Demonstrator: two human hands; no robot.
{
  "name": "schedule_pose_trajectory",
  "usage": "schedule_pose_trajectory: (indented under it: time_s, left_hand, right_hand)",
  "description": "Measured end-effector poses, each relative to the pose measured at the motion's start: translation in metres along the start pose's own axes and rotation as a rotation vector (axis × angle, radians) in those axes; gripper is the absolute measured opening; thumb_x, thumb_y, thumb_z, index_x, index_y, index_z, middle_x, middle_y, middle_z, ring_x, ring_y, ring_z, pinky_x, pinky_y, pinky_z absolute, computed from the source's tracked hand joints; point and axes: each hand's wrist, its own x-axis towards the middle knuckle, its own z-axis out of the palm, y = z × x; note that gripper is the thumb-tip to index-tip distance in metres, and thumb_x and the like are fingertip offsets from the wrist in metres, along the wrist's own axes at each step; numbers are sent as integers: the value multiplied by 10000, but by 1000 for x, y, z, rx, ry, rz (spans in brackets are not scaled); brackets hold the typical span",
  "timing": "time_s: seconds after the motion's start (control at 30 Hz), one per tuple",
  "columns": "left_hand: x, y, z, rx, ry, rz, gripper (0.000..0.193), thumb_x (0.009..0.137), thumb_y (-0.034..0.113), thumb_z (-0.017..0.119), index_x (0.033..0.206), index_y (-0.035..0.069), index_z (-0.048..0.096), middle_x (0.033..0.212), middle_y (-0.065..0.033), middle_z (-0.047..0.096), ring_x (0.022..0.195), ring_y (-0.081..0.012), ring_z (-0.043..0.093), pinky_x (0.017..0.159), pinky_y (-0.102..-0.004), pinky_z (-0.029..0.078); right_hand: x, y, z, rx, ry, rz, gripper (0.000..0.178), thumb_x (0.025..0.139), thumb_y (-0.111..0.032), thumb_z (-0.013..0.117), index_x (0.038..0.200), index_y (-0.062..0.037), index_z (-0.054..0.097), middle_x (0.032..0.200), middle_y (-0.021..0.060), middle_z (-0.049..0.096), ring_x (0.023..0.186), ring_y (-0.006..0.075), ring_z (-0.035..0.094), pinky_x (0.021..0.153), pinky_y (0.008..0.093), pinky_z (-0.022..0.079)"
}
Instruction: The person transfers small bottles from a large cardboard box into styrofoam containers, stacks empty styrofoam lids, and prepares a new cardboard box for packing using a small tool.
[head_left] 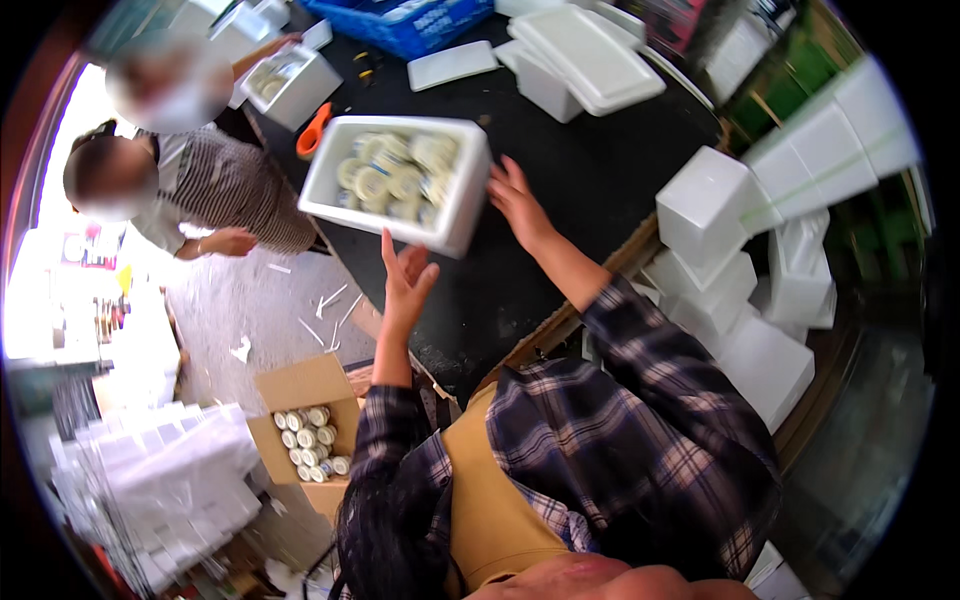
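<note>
I am watching a white foam box (465, 205) that is sitting on the black surface (580, 160), with round white-lidded containers (385, 180) filling it. My left hand (404, 292) is hovering at the box's near side, its fingers spreading apart; my right hand (524, 210) is reaching along its right wall, fingers also standing apart. I cannot tell whether either is touching. An orange tool (314, 131) is lying just left of the box, and an open cardboard box (300, 383) is standing lower left, holding similar containers.
</note>
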Motion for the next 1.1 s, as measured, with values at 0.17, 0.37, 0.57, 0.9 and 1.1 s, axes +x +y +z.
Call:
schedule_pose_trajectory:
  time_s: [0.17, 0.37, 0.57, 0.9, 1.1]
  left_hand:
    - [55, 21, 35, 188, -155, 180, 799, 882, 91, 711, 1561, 121, 290, 1523, -147, 439, 1427, -283, 404, 1158, -434, 317]
    - [64, -59, 74, 494, -227, 216, 541, 876, 202, 713, 1363, 38, 542, 1366, -177, 569, 1288, -359, 525, 1089, -411, 415]
    - [56, -79, 70, 956, 20, 189, 663, 893, 260, 671, 1478, 83, 413, 1560, -154, 360, 1464, -353, 297, 1189, -511, 235]
    - [67, -75, 50, 1063, -130, 223, 659, 947, 352, 590, 1518, 102, 377, 1602, -150, 295, 1502, -333, 225, 1220, -504, 152]
    - [41, -62, 33, 1044, -115, 87, 641, 946, 344, 601, 1510, 114, 403, 1603, -135, 305, 1502, -312, 236, 1223, -480, 153]
  right_hand:
    - [-17, -48, 23, -77, -189, -181, 760, 976, -313, 588, 1583, -87, 190, 1613, 169, 276, 1405, 287, 424, 1170, 418, 291]
    - [-20, -128, -49, -396, -15, -436, 466, 953, -146, 638, 1386, -12, 531, 1286, 112, 615, 1168, 181, 599, 993, 298, 467]
    - [132, -245, -99, -824, 124, -541, 380, 960, -199, 637, 1276, 11, 616, 1094, 93, 689, 1062, 157, 645, 972, 288, 473]
    - [463, -296, -187, -1773, 409, -576, 786, 854, -430, 700, 1456, 4, 439, 1400, 231, 556, 1289, 405, 531, 1074, 458, 425]
    - [483, -212, -126, -2111, 299, -97, 543, 836, -310, 701, 1305, -58, 589, 1295, 199, 629, 1243, 373, 574, 1028, 453, 462]
